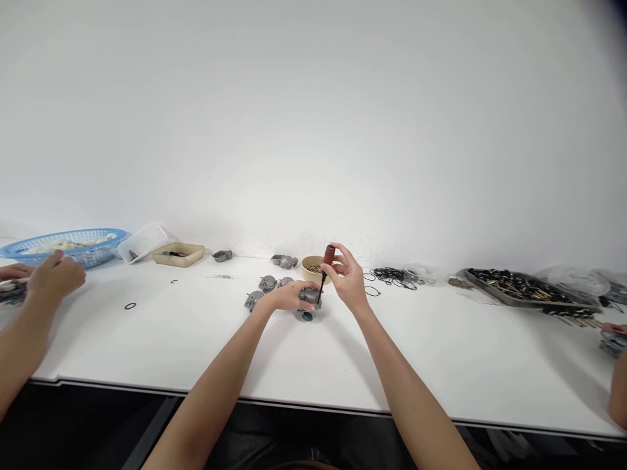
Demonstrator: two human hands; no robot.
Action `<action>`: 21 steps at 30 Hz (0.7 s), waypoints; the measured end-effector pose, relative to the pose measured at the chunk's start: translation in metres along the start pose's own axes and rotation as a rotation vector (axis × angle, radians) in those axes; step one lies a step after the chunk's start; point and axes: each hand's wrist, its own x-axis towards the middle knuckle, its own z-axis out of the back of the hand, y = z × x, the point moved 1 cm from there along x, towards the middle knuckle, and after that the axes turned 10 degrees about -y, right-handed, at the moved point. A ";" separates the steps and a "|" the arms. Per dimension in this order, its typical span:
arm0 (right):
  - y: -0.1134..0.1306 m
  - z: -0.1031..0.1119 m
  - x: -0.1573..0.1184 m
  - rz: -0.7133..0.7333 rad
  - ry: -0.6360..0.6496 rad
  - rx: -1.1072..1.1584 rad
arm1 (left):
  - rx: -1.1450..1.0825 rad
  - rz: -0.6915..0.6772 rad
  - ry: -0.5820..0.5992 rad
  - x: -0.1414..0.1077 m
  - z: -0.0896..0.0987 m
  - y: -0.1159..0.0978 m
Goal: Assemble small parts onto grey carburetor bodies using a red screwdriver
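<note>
My left hand (290, 296) is closed round a grey metal carburetor body (310, 297), steadying it on the white table. A bluish round opening shows at its lower front. In my right hand (349, 274) is a screwdriver (329, 256) with a red and black handle, held near upright between thumb and fingers. Its dark shaft points down at the right side of the carburetor; the tip's exact contact is too small to make out. Just behind stands a round cream tub (310, 262) of small brass-coloured screws. Several similar grey metal parts (268, 282) lie left of my left hand.
Black rubber rings (389, 275) lie in a tangle to the right, before a dark tray (529, 301) of black and brass pieces. A blue basket (105, 254) and a yellowish tray (177, 260) stand left. Co-workers' hands (57, 277) show at both sides.
</note>
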 end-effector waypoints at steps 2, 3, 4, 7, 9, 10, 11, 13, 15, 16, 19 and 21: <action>0.001 0.000 0.000 0.002 -0.005 -0.010 | 0.000 -0.002 -0.002 -0.001 0.000 0.000; 0.001 0.000 0.000 0.004 -0.006 -0.014 | -0.001 -0.004 -0.001 -0.001 0.001 0.000; 0.001 0.000 0.000 0.006 -0.006 -0.017 | -0.001 -0.005 0.000 -0.001 0.001 0.000; 0.001 0.000 -0.001 0.012 -0.001 -0.024 | 0.004 -0.007 0.002 -0.001 0.001 0.000; 0.001 0.000 -0.001 0.015 0.003 -0.025 | 0.011 0.000 0.000 0.000 0.000 0.001; 0.001 0.001 -0.001 0.015 0.003 -0.025 | 0.015 0.004 -0.001 0.000 0.000 0.002; 0.001 0.001 -0.001 0.015 0.004 -0.026 | 0.018 0.010 0.000 0.001 0.000 0.003; 0.002 0.001 -0.001 0.015 0.005 -0.034 | 0.022 0.020 0.005 0.003 -0.001 0.005; 0.002 0.001 -0.001 0.016 0.005 -0.043 | 0.022 0.029 0.011 0.005 -0.001 0.006; 0.003 0.001 -0.001 0.016 0.006 -0.044 | 0.022 0.032 0.012 0.005 -0.001 0.007; 0.004 0.001 -0.001 0.013 0.003 -0.037 | 0.023 0.036 0.012 0.005 -0.001 0.008; 0.006 0.000 -0.001 0.004 -0.007 -0.036 | 0.022 0.037 0.014 0.005 -0.001 0.008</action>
